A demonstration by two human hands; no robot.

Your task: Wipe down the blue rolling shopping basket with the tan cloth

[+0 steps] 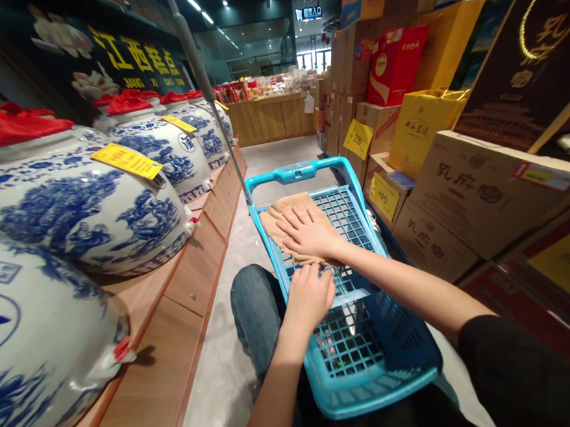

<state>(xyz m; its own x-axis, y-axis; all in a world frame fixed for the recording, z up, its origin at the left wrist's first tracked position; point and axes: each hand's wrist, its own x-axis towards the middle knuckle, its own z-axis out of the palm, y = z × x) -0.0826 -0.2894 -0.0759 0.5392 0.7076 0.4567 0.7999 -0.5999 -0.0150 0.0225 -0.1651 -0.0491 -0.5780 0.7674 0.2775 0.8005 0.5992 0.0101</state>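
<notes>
A blue plastic shopping basket cart (376, 399) with grid panels stands in front of me. On its upper grid lies a tan cloth (284, 207). My right hand (310, 232) rests flat on the cloth, fingers spread. Just below, my left hand (313, 293) is at the cloth's lower edge with its fingers curled over the basket's grid; whether the fingertips pinch anything is hidden. The cart's blue handle (301, 171) is beyond the cloth, and a thin metal pole (211, 101) rises from its left corner.
Large blue-and-white jars (79, 208) with red cloth tops line a wooden shelf (175, 312) on the left. Stacked cartons (483, 193) and gift bags (425, 125) stand close on the right. Farther ahead is a wooden counter (268, 118) with packaged goods.
</notes>
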